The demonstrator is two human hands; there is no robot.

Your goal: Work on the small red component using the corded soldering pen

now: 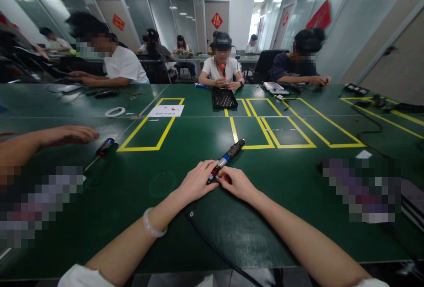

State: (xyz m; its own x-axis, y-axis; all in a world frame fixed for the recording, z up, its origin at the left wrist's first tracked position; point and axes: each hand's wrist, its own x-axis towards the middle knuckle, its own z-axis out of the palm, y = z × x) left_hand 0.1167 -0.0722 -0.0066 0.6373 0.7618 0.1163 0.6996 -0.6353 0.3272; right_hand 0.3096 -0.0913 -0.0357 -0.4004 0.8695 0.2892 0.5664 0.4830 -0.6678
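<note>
On the green table [139,212] in front of me lies an electric screwdriver [232,150], its thin bit pointing away and to the right. Part of its casing looks open, with a blue and silver cylinder showing inside. My left hand [198,179] rests over its near end from the left, fingers closed round it. From the right, my right hand [235,183] pinches at that same near end; whatever sits between the fingertips is hidden. A black cable [212,247] runs below my hands toward the table's front edge.
At left, another person's hand [74,134] is near a blue and black screwdriver [105,146]. Across the table, a person works above a black tray [224,98]. Yellow tape outlines [139,149], a paper sheet [166,110] and a white tape roll [115,112] lie farther back.
</note>
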